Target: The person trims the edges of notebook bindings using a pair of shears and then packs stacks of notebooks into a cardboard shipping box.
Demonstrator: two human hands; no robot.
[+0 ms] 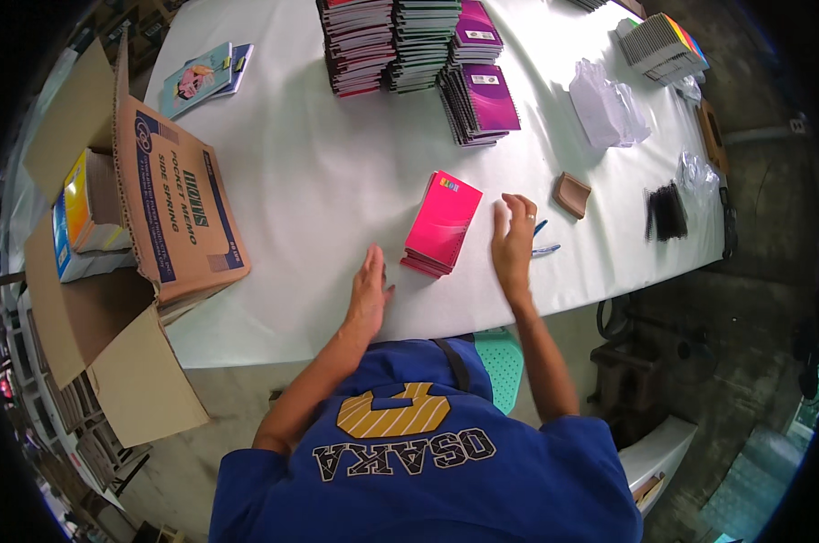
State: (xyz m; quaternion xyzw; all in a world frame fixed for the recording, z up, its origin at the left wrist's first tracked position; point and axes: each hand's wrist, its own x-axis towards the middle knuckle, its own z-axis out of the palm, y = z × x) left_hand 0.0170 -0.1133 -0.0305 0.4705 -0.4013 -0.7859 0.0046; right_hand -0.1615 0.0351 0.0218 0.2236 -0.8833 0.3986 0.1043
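A small stack of pink pocket notebooks (443, 222) lies on the white-covered table in front of me, slightly tilted to the right. My left hand (369, 291) is just left of the stack's near end, its fingers stretched out and holding nothing. On the other side, my right hand (514, 237) hovers or rests beside the stack with a ring on one finger; its fingers are loosely extended and nothing shows in them. Both hands appear apart from the notebooks. Right of that hand lie a blue pen-like item (545, 251) and a brown curved block (571, 195).
Tall piles of red (359, 45), green (425, 45) and purple notebooks (482, 100) stand at the back. An open cardboard box (192, 199) holding notebooks is at left. Rightward are plastic bags (606, 107), black wire spirals (666, 213) and another notebook bundle (660, 50).
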